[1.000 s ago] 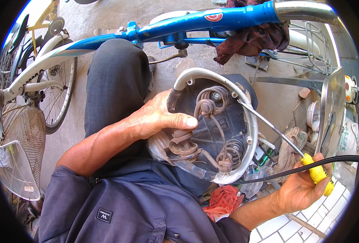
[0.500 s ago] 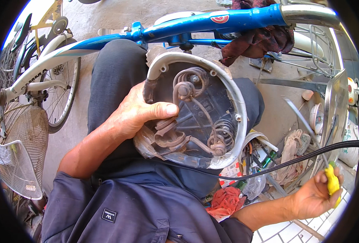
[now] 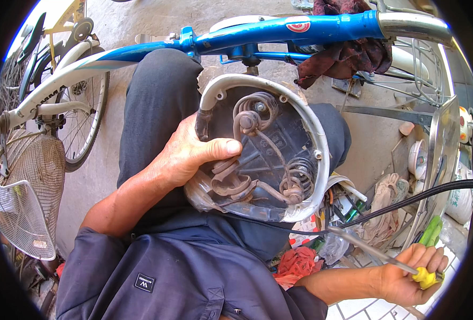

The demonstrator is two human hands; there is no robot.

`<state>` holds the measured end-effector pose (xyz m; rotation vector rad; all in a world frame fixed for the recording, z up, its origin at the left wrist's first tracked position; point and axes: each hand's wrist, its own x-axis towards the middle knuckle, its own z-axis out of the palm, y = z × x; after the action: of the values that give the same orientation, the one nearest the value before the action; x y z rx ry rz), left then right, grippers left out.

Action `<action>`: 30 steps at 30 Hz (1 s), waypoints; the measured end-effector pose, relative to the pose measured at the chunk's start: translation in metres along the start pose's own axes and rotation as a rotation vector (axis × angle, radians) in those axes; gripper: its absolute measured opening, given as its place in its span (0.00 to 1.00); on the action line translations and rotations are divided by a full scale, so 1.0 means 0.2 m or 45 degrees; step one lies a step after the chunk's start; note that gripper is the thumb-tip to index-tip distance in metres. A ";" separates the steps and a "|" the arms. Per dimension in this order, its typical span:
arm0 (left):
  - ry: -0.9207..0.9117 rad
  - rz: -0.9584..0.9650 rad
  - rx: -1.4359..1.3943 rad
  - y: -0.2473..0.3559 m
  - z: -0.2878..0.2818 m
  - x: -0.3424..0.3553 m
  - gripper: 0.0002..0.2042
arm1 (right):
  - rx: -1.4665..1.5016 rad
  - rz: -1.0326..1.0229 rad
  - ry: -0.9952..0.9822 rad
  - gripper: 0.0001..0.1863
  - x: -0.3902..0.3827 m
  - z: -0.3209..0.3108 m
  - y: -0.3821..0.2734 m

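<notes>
What looks like an upturned spring bicycle saddle [image 3: 272, 140] rests on my lap. It has a black underside, a pale, worn rim and several rusty coil springs and rods. My left hand [image 3: 193, 154] grips its left side, thumb pressed over the edge by a rusty curved bracket [image 3: 231, 182]; the other fingers are hidden beneath. Out to the lower right, my right hand [image 3: 412, 277] is closed around the yellow handle of a screwdriver [image 3: 367, 247]. Its metal shaft points up and left toward the saddle, with the tip apart from it.
A blue bicycle frame [image 3: 279, 28] crosses beyond my knees, draped with a dark red cloth [image 3: 348, 56]. A white bicycle with a wire basket [image 3: 28, 218] stands at left. Tools, bags and a red plastic bag [image 3: 297, 264] lie at right, under a black cable [image 3: 407, 204].
My right hand has moved slightly left and down, and the screwdriver has swung so that its shaft points toward the saddle. My left hand keeps its grip. The view has shifted a little.
</notes>
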<state>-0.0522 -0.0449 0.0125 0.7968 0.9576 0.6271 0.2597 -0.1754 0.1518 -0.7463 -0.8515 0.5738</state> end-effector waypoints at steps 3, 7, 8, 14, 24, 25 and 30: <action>0.001 0.013 0.020 0.00 0.00 0.00 0.35 | -0.068 0.049 0.035 0.13 -0.04 0.10 0.07; 0.007 0.044 0.025 0.00 0.00 -0.01 0.35 | -0.535 -0.088 0.023 0.20 -0.11 0.21 0.18; 0.005 0.052 0.032 0.01 0.00 -0.01 0.35 | -0.555 -0.137 -0.026 0.24 -0.13 0.21 0.20; -0.018 0.039 0.060 0.00 0.00 -0.01 0.34 | -0.942 -0.347 -0.237 0.25 -0.18 0.31 0.31; -0.030 0.085 0.088 -0.01 -0.01 0.00 0.35 | -0.943 -0.318 -0.348 0.24 -0.17 0.35 0.36; -0.031 0.095 0.088 0.00 0.00 0.00 0.35 | -0.967 -0.305 -0.351 0.24 -0.17 0.35 0.36; -0.029 0.075 0.096 0.01 -0.01 0.01 0.35 | -0.906 -0.281 -0.272 0.25 -0.13 0.32 0.33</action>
<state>-0.0528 -0.0431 0.0127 0.8996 0.9440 0.6346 0.1830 -0.1303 0.1169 -1.2259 -1.3438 0.1381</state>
